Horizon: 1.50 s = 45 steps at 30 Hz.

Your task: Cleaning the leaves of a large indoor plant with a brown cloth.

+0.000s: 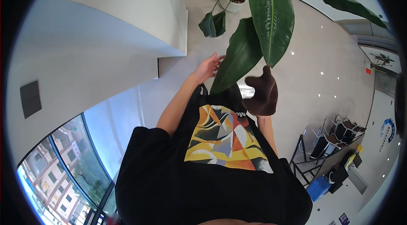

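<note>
A potted plant with large green leaves stands ahead of me. My left hand (207, 69) is bare, its fingers apart, just left of the lower broad leaf (239, 53); I cannot tell whether the fingertips touch it. On my right hand (263, 95) is a dark brown mitt, which hides the fingers. Its thumb stands apart from the rest, and nothing shows between them. The mitt's top end reaches the tip of the upper large leaf (271, 17), touching or very close to it.
The white plant pot (232, 6) stands on the glossy beige floor (313, 64). A white wall (110, 25) juts out on the left, above a window (63, 165). At right are chairs (335, 138), a dark-framed table (313, 167) and a blue bin (319, 188).
</note>
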Motion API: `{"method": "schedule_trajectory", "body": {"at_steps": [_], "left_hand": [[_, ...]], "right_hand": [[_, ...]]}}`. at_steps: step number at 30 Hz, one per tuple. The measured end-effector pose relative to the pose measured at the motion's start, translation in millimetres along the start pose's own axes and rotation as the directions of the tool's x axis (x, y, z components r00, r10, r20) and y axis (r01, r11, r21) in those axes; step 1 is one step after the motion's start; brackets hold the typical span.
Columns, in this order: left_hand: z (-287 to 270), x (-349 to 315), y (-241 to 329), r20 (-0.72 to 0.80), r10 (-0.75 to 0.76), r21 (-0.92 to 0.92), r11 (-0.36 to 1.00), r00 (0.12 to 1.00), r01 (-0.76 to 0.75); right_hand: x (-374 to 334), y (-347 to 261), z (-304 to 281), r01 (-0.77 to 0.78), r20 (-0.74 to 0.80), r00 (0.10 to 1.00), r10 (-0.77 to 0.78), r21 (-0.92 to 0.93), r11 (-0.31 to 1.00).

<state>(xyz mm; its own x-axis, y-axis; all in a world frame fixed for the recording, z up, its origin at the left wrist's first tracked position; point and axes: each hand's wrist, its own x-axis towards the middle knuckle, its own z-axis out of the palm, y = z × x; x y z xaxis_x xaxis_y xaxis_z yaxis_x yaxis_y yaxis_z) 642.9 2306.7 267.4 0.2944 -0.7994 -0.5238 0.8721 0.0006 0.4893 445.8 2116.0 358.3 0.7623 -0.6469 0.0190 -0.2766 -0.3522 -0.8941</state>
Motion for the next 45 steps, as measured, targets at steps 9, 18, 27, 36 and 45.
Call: {"method": "schedule_trajectory", "body": {"at_steps": [9,18,27,36,45], "left_hand": [[-21,49,-29,0.042,-0.160,-0.018,0.987,0.986,0.161],[-2,35,4,0.110,-0.030,-0.203,0.978,0.994,0.052],[-11,-5,26,-0.008,0.102,-0.212,0.972,0.995,-0.101],[33,-37,25,-0.145,0.104,-0.313,0.939,0.984,-0.145],[80,-57,40,-0.147,0.232,-0.391,0.879,0.962,-0.272]], "right_hand": [[3,-64,-9,0.330,0.088,0.944,-0.318,-0.294,0.897],[43,-118,-8,0.540,0.304,0.839,-0.451,-0.561,0.628],[28,-34,30,0.118,0.079,0.988,-0.129,0.131,0.984],[92,27,56,-0.262,0.255,0.962,0.100,0.748,0.610],[56,-43,118,0.377,0.265,0.883,-0.388,0.096,0.921]]}}
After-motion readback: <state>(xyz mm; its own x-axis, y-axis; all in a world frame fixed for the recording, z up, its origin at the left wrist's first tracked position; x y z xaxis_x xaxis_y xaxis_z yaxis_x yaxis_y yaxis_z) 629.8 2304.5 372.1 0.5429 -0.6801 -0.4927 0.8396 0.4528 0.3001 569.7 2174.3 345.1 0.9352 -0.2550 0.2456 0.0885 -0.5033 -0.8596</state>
